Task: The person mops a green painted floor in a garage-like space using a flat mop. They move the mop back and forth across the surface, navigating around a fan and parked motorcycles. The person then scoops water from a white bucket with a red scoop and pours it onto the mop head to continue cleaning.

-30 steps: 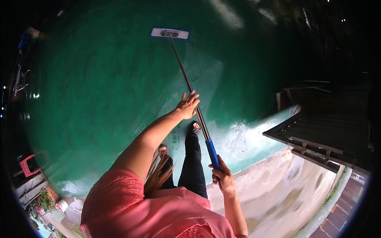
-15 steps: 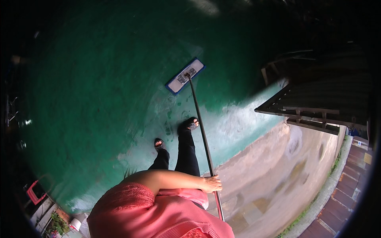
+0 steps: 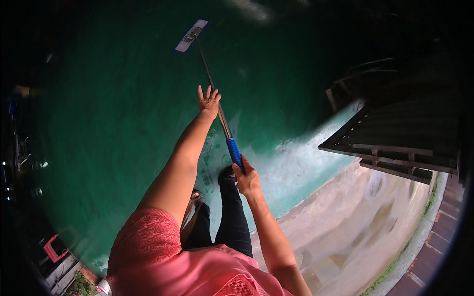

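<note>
A flat mop (image 3: pixel 184 45) with a pale rectangular head and blue edging lies on the dark green floor far ahead of me. Its metal pole runs back toward me and ends in a ribbed blue grip (image 3: pixel 234 151). My right hand (image 3: pixel 248 178) is closed around the end of that grip. Farther up the pole, my left hand (image 3: pixel 210 102) rests against the metal with its fingers stretched and spread. Some of its thumb side is hard to make out. Both arms reach forward.
My feet in dark sandals (image 3: pixel 196 195) stand below the pole. Right of me, a dark slatted structure (image 3: pixel 395 158) juts out over a stained concrete strip (image 3: pixel 340 217). A red plastic frame (image 3: pixel 53 249) and a plant (image 3: pixel 81 286) are at the lower left.
The mop head has slid away from me and slightly left. My left hand has moved forward with its fingers spread, and my right hand has come into view on the blue grip.
</note>
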`<state>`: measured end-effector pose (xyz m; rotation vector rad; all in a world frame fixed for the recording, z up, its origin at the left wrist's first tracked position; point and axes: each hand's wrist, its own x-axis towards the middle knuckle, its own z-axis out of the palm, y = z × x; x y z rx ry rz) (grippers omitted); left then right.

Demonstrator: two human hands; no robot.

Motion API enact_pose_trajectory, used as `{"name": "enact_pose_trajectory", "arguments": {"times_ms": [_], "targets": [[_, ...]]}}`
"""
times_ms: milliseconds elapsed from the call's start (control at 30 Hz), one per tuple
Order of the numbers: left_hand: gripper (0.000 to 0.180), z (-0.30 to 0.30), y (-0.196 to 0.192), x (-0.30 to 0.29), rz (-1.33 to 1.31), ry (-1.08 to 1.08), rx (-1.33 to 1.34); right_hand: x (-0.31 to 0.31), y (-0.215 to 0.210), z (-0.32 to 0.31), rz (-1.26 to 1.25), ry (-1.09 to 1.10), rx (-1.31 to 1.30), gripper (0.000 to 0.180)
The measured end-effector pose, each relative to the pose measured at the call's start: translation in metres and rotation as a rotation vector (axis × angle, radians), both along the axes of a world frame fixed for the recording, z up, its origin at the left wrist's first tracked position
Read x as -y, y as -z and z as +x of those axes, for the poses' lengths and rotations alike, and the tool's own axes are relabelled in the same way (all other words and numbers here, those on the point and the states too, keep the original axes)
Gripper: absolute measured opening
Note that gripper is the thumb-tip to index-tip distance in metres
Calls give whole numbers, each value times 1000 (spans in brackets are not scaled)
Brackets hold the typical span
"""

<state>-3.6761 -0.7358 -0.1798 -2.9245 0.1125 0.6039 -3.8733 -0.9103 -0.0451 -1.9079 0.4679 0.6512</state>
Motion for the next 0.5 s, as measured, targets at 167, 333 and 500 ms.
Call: {"name": "enact_pose_trajectory", "arguments": {"times_ms": [167,333,500], "targets": [[65,-54,12,24,-114,169,-141,43,12,-78,-2,34,54,50],[65,-262,22,101,-651,616,-384,120,-53,-300,78,352,-387,46],[48,-465,-51,183,-1051,1285,-877,122,-190,-477,-274,400,-690,41]]}}
